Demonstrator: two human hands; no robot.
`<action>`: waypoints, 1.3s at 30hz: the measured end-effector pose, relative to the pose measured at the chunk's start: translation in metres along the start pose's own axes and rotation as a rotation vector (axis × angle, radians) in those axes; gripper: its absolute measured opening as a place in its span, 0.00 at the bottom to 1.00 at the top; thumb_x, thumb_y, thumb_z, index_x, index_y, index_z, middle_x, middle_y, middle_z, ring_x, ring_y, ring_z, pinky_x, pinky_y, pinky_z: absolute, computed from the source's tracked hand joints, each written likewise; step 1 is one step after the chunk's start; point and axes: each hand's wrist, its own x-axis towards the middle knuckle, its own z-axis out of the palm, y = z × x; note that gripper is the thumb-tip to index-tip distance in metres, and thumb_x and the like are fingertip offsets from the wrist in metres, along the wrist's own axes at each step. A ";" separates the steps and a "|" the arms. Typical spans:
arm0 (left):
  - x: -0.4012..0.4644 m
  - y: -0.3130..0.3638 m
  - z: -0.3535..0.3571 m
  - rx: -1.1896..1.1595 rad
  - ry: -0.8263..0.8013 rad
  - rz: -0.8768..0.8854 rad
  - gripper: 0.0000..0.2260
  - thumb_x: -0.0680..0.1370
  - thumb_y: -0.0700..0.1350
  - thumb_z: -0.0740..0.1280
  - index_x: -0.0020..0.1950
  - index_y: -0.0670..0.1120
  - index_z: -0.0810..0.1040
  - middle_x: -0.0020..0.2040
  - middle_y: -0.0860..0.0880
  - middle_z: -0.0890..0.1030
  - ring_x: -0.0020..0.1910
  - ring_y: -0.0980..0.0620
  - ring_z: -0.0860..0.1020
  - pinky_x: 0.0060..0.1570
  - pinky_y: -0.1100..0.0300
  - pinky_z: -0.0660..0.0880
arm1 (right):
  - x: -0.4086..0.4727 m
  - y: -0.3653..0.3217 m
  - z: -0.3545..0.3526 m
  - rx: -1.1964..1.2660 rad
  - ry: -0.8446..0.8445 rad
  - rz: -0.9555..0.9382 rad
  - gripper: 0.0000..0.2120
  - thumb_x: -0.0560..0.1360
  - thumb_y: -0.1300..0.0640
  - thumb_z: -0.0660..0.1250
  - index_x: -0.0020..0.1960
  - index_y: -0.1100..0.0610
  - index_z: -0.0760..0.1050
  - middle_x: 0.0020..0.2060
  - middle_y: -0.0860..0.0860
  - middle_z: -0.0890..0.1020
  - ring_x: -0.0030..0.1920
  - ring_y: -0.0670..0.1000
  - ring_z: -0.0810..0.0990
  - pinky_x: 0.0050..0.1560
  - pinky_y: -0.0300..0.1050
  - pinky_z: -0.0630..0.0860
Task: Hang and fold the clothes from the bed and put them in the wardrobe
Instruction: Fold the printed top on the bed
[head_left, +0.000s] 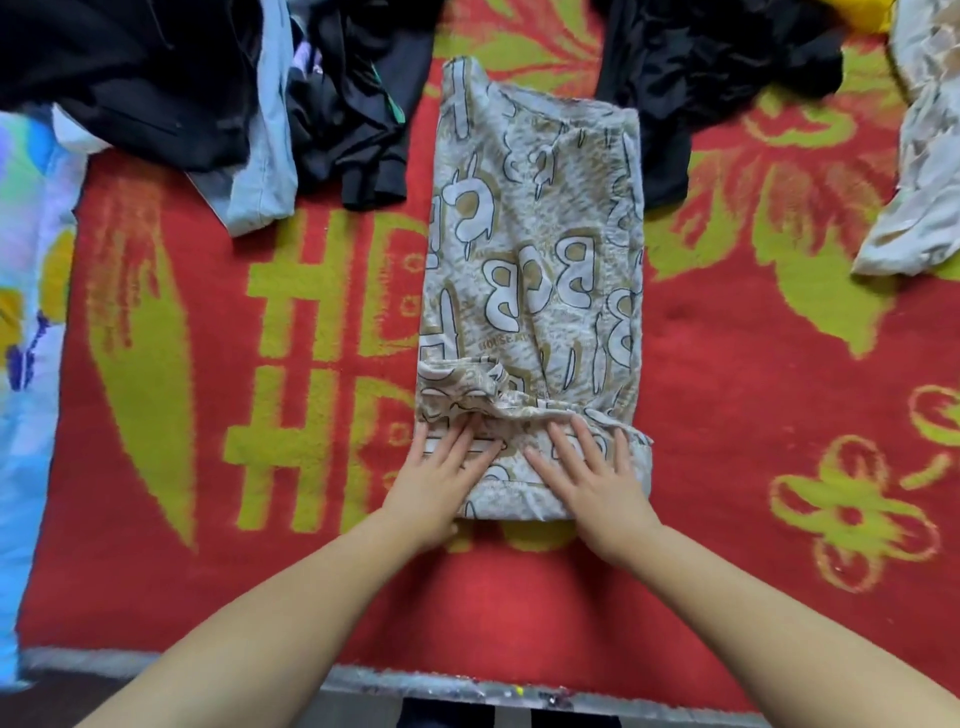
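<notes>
Head view looks straight down on a beige printed garment (535, 270) folded into a long strip in the middle of a red blanket (753, 364) that covers the bed. Its print shows big white outlined letters, "B" and "C" among them; a small line of text beside them is too blurred to read. The garment's near end is turned up into a fold, and both hands lie flat on that fold with fingers straight and spread: the left hand (441, 480) on its left part, the right hand (589, 475) on its right part, neither curled round the cloth. Left of the garment the blanket bears large yellow-green letters reading "HD". Beyond the garment's far-left corner lies a pile of dark clothes (171, 83), beyond its far-right corner a black garment (711, 67), and far right a pale patterned cloth (919, 156).
</notes>
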 end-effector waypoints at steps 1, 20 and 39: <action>0.004 0.002 0.000 0.011 -0.008 -0.026 0.54 0.74 0.50 0.68 0.64 0.52 0.16 0.78 0.39 0.40 0.77 0.42 0.37 0.69 0.37 0.34 | 0.006 0.002 0.004 0.005 -0.062 0.017 0.45 0.76 0.60 0.61 0.73 0.44 0.28 0.77 0.55 0.39 0.72 0.63 0.29 0.68 0.73 0.40; 0.043 -0.082 -0.140 -0.925 -0.122 -0.233 0.08 0.74 0.34 0.60 0.48 0.43 0.75 0.37 0.46 0.74 0.32 0.48 0.72 0.33 0.57 0.67 | 0.050 0.090 -0.112 0.610 -0.097 0.196 0.03 0.76 0.60 0.63 0.45 0.53 0.72 0.38 0.50 0.77 0.43 0.55 0.76 0.38 0.45 0.71; 0.082 -0.010 -0.038 -0.328 0.108 -0.238 0.31 0.76 0.67 0.39 0.70 0.59 0.24 0.71 0.52 0.23 0.67 0.54 0.20 0.64 0.36 0.28 | 0.066 0.042 -0.004 0.145 0.018 0.219 0.29 0.79 0.37 0.39 0.72 0.44 0.27 0.68 0.48 0.23 0.70 0.51 0.22 0.66 0.72 0.31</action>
